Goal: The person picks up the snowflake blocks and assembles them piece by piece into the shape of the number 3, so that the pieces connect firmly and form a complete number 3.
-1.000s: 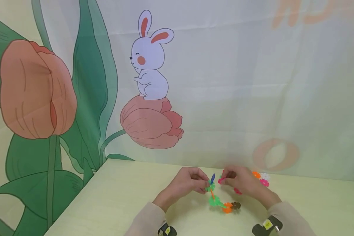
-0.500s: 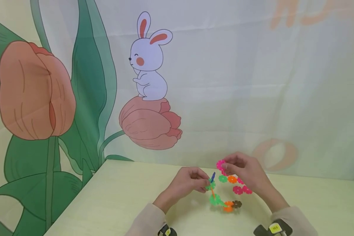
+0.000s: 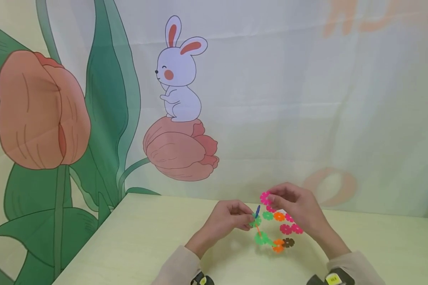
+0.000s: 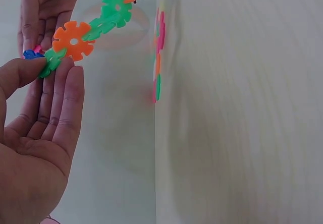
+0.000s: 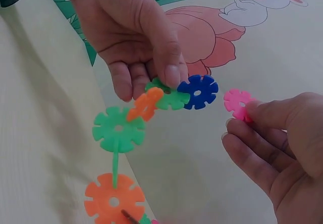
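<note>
A chain of snowflake discs (image 3: 262, 237) hangs from my left hand (image 3: 249, 221) down to the table. This hand pinches the chain's top green disc (image 5: 171, 99), just beside a blue disc (image 5: 198, 92). Below hang orange (image 4: 74, 41), green (image 5: 119, 129) and orange (image 5: 114, 200) discs, ending in a brown one (image 3: 289, 242). My right hand (image 3: 272, 199) is raised just right of the chain top and pinches a single pink disc (image 5: 237, 103) by its edge. The pink disc is a short gap from the blue one.
Loose discs lie on the pale table (image 3: 146, 237) under my right hand: a green one (image 3: 268, 215), an orange one (image 3: 279, 216) and two pink ones (image 3: 291, 228). A printed backdrop with a rabbit (image 3: 178, 79) hangs close behind the table.
My right hand has risen from the table with a pink disc and now holds it near the chain's top, uncovering the loose discs. The left hand has barely moved.
</note>
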Demonstrator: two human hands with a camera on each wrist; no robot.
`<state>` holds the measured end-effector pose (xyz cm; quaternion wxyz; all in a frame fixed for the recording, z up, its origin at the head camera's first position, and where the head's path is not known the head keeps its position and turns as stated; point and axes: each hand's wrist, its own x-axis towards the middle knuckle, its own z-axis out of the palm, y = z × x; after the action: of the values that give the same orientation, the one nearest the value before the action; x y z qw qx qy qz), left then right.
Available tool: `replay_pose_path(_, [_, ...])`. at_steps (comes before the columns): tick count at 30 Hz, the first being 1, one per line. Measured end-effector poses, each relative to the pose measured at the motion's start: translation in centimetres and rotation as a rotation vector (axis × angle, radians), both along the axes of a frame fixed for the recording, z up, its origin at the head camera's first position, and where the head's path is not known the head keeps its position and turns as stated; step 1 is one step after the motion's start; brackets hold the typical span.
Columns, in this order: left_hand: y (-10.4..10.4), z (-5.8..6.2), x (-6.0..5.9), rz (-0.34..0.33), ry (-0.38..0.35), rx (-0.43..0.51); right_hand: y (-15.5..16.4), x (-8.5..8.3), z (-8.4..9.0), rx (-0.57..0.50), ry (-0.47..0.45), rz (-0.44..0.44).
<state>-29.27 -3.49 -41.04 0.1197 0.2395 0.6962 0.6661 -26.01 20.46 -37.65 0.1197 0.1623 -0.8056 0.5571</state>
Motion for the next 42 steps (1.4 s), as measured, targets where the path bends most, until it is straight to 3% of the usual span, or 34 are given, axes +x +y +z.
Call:
replay_pose_path(13, [0.26,0.19,0.28,-0.001,0.002,-0.002,-0.41,0.21,0.02,0.035,0.018,0.006])
replay_pose_path(29, [0.11,0.23,0.31,-0.004,0.006,-0.031,-0.51,0.37,0.18,0.046,-0.040,0.000])
replay_pose_path(42, [0.25,0.08,0.35,0.009,0.017,-0.051,-1.05,0.26,-0.60,0.066,-0.031,-0.001])
